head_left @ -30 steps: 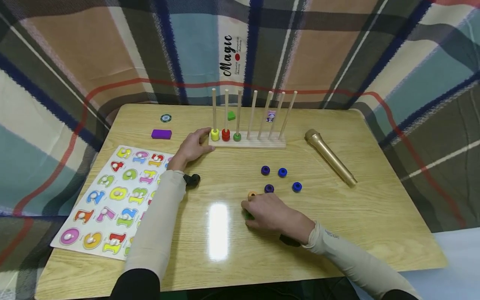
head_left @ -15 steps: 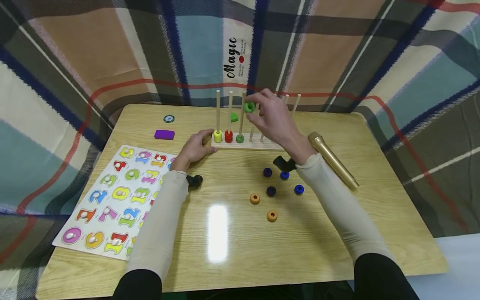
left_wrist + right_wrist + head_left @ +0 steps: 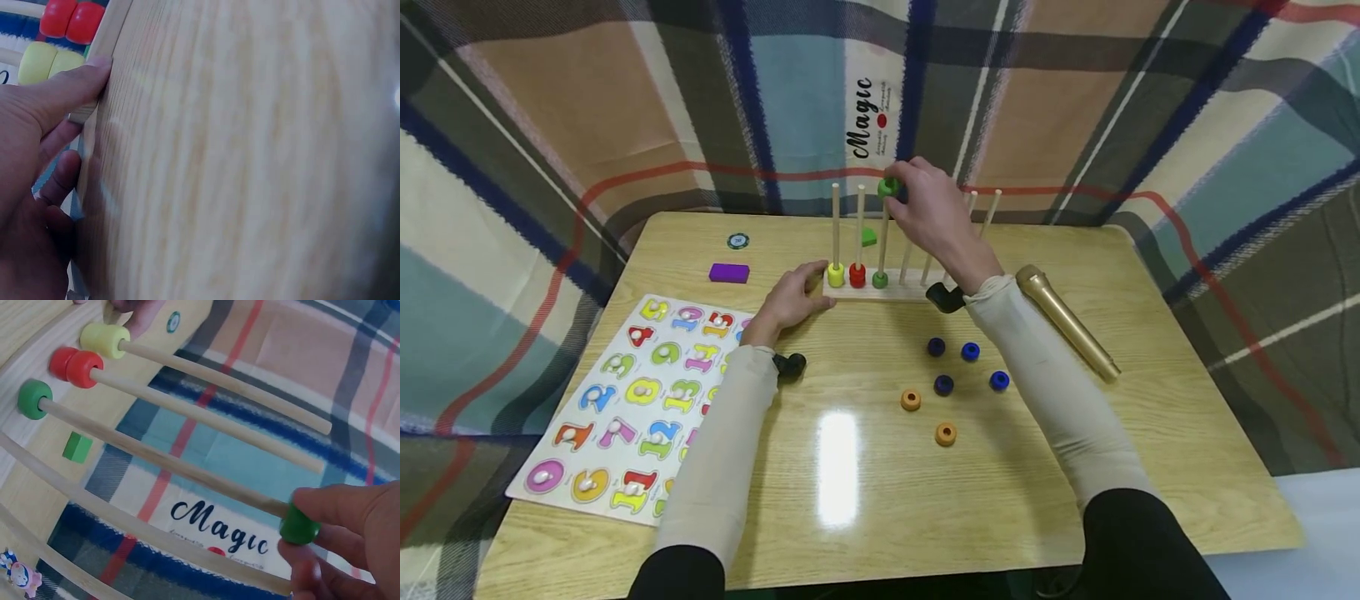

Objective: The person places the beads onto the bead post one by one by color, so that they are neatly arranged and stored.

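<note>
My right hand pinches a green bead between thumb and fingers at the top of the third peg; the peg's tip is hidden by the bead. My left hand grips the left end of the wooden peg rack, with its thumb along the front edge. At the foot of the pegs sit two yellow beads, two red beads and one green bead, each colour on its own peg. The right hand and arm cover part of the other pegs in the head view.
Several blue and dark-blue beads and two orange beads lie before the rack. A gold cylinder is at the right, a number puzzle board at the left. A purple block, round chip and green block lie farther back.
My right hand has picked up a green bead from the table near the orange beads and carried it up to the third peg's top. The left hand stays on the rack.
</note>
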Demonstrator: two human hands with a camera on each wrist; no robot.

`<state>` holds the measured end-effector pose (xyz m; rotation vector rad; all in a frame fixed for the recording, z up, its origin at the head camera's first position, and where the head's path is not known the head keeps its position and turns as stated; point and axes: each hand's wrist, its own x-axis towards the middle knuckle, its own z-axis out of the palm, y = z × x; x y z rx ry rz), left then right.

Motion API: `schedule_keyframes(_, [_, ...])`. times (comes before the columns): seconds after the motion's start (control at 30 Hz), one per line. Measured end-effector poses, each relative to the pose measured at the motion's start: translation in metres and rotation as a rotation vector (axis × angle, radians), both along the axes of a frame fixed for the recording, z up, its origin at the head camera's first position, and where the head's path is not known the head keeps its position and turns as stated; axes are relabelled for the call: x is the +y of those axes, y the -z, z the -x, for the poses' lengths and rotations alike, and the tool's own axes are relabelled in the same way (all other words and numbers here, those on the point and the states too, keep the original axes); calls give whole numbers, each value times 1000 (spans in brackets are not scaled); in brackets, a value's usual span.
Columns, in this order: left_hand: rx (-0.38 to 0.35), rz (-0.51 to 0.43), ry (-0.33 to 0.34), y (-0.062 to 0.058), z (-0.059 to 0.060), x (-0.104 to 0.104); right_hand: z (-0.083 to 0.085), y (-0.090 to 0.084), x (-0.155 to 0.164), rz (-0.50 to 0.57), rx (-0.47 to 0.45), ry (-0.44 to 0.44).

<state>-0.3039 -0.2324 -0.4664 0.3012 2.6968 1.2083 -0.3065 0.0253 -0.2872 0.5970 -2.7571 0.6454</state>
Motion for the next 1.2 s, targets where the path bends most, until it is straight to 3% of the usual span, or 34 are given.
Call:
schedule_keyframes(0.23, [0, -1, 4, 0, 1, 0, 0, -3, -4, -147, -62, 35])
schedule_keyframes(0.4, [6, -12, -3, 0, 2, 0, -15, 6, 7, -8, -4, 15])
schedule_keyframes(0.47, [6, -18, -5, -1, 3, 0, -25, 20, 18, 57, 75, -16])
schedule_keyframes(0.53, [0, -21, -5, -1, 4, 2, -37, 39, 31, 43, 79, -28])
schedule_keyframes(0.6, [-3, -19, -1, -1, 4, 2, -48, 63, 42, -48, 16, -35])
schedule_keyframes(0.73, [-5, -12, -6, -1, 2, -2, -66, 105, 54, -298, -210, -46])
schedule_keyframes(0.8, [0, -9, -11, -2, 0, -5, -72, 119, 55, -380, -275, -50])
schedule_keyframes(0.9, [2, -10, -11, -2, -1, -5, -77, 129, 55, -419, -309, -54])
schedule_keyframes(1.07, [-6, -4, -13, -3, -2, -1, -79, 131, 56, -333, -318, -67])
schedule_keyframes(1.2, [-16, -1, -13, -4, -1, 1, -70, 111, 56, -143, -240, -84])
